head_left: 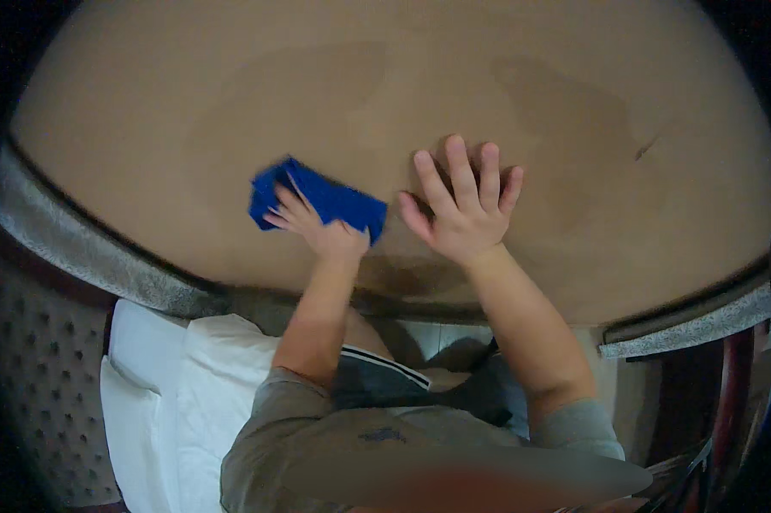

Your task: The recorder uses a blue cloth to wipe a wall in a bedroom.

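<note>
Brown padded surface [385, 94] filling the upper view, broad and smooth, edged below by a grey patterned border [77, 244]. Looks like an upholstered headboard or wall panel; cannot tell which. White pillows [197, 376] stacked lower left, tufted side panel [39, 376] beside them.

Left hand [321, 227] flat on a blue cloth [321, 197], fingers [283, 205] spread over its lower edge, pressing it down against the brown surface, probably so the whole cloth keeps contact. Cloth lying slantwise, just left of centre, upper corner poking out past the fingertips.

Right hand [462, 209] just beside, palm down on bare surface, holding nothing, fingers [458, 167] splayed wide, thumb out toward the cloth. Reads as a brace, taking weight while leaning forward over the bed.
</note>
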A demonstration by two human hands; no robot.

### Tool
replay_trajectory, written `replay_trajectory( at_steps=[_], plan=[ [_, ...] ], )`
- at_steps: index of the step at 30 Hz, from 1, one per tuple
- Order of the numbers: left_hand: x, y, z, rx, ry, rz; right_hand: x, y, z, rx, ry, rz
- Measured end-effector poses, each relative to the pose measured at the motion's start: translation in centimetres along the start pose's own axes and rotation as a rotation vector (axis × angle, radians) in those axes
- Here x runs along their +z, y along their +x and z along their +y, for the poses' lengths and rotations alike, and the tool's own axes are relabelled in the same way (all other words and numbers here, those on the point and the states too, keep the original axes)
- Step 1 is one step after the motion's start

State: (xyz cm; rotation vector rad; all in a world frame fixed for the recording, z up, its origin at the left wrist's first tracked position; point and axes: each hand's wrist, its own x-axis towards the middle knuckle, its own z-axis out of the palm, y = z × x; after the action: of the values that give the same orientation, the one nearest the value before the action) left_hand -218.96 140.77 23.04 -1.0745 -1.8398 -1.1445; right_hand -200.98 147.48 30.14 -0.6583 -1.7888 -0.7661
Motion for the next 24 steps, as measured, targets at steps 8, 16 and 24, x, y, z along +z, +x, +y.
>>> replay_trajectory(
  at_steps=[8,16,24],
  plan=[
    [-5.6,12.0,2.5,0.078,0.182,0.039,0.2,0.1,0.1,0.002,0.029,0.024],
    [-2.9,3.4,-8.3,-0.231,-0.046,0.070,0.0,0.0,0.5,-0.081,0.039,0.051],
    [-5.6,12.8,-13.5,-0.138,-0.064,0.235,0.4,0.1,-0.2,-0.079,0.020,0.072]
  ],
)
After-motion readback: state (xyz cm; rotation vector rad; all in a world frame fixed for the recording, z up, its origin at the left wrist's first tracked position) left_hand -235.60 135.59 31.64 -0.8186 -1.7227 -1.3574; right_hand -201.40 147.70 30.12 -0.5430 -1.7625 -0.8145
